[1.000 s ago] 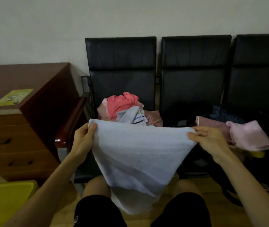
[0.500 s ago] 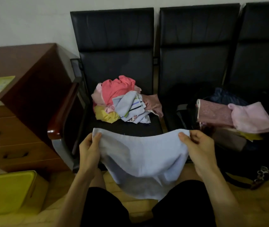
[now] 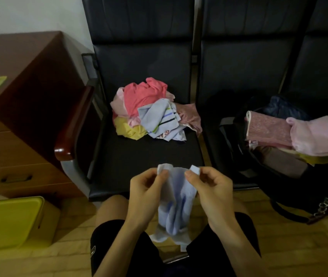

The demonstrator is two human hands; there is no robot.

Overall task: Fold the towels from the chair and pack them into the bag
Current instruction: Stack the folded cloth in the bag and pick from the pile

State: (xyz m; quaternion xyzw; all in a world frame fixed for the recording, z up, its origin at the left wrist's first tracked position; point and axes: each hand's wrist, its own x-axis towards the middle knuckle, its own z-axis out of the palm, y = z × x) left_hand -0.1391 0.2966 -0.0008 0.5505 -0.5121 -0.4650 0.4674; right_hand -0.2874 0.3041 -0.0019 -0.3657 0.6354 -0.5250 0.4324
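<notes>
- The left hand (image 3: 149, 196) pinches one top corner of a pale blue towel (image 3: 176, 208) between thumb and fingers; its grip is narrow and closed on the cloth.
- The right hand (image 3: 213, 194) pinches the other top corner in the same way, its grip also narrow and holding the towel.
- The two hands are close together with only a small gap between the pinched corners, just past the near edge of the chair (image 3: 139, 156).
- The towel hangs down between the hands, bunched into upright folds. Its lower end lies between the person's thighs against black shorts (image 3: 115, 246).
- A loose pile of unfolded towels sits far back on the chair seat. It has a coral towel (image 3: 143, 92) on top, a pale blue striped towel (image 3: 159, 116) on its near right, a yellow towel (image 3: 129, 128) at the near left and a mauve towel (image 3: 191, 114) at the right.
- An open black bag (image 3: 229, 146) stands on the next seat to the right, well apart from the hands.
- A folded speckled pink towel (image 3: 267, 128) and a folded pale pink towel (image 3: 316, 134) lie side by side at the bag's mouth, touching each other, with other cloth beneath them.
- To the left of the chair stands a wooden drawer unit (image 3: 29, 86), and a yellow box (image 3: 9, 222) sits on the floor in front of it.
</notes>
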